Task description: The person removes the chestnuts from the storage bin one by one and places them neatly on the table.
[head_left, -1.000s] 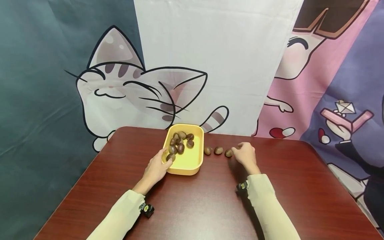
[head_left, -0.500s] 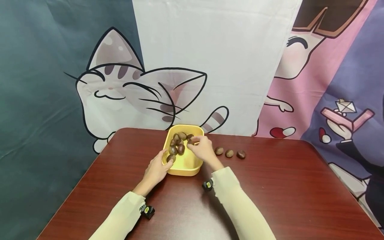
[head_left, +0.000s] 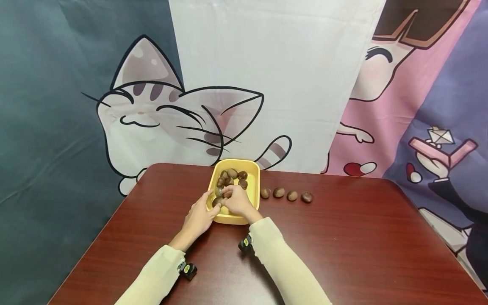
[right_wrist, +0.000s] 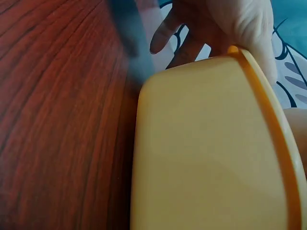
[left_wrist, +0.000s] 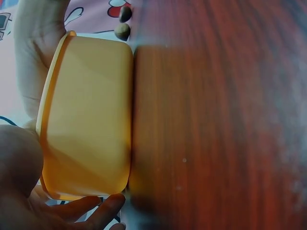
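A yellow plastic box [head_left: 232,220] with several brown chestnuts [head_left: 232,173] inside stands on the table in the head view. My left hand [head_left: 198,217] grips its left side near the front corner, thumb over the rim and fingers along the outside wall, as the left wrist view [left_wrist: 86,115] of the box wall also suggests. My right hand [head_left: 238,201] reaches down into the box, fingertips among the chestnuts at the left. Its fingertips are partly hidden, and I cannot tell whether they pinch a chestnut. In the right wrist view the box wall [right_wrist: 206,143] hides that hand's fingers.
Several chestnuts [head_left: 278,192] lie in a row on the red-brown wooden table [head_left: 362,237], to the right of the box. A printed cloth [head_left: 297,84] with a cartoon cat hangs behind the table's far edge. Each wrist carries a small black camera [head_left: 188,270].
My right hand has let go of a chestnut at the row's right end and moved left into the box, towards its left side. The left hand stays on the box.
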Available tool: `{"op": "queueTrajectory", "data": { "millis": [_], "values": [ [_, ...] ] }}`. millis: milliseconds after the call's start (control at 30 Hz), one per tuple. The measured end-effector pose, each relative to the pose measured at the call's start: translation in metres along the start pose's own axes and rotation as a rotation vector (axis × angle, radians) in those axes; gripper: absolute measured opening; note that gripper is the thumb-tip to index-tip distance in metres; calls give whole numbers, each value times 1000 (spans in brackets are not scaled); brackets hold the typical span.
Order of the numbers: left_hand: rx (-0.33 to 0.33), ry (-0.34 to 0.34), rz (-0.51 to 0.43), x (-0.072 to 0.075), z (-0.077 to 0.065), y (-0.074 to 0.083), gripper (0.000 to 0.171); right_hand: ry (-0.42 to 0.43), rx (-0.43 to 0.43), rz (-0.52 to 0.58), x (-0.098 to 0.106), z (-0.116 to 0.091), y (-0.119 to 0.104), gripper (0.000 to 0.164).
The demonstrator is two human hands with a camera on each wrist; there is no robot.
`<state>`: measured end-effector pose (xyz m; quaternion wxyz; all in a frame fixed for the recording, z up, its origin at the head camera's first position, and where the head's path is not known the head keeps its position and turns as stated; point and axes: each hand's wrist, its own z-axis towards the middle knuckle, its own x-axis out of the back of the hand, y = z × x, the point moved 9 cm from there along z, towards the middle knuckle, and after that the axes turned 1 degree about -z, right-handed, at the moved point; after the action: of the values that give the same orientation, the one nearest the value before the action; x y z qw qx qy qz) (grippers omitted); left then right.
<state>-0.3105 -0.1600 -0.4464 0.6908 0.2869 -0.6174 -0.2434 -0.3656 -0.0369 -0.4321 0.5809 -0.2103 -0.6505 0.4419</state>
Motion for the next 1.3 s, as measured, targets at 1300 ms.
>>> {"op": "queueTrajectory", "data": {
  "millis": [1300],
  "values": [
    [15,13,31,-1,-2,0,63,-135,116,-349,-26,11,-4,28]
  ]
}}
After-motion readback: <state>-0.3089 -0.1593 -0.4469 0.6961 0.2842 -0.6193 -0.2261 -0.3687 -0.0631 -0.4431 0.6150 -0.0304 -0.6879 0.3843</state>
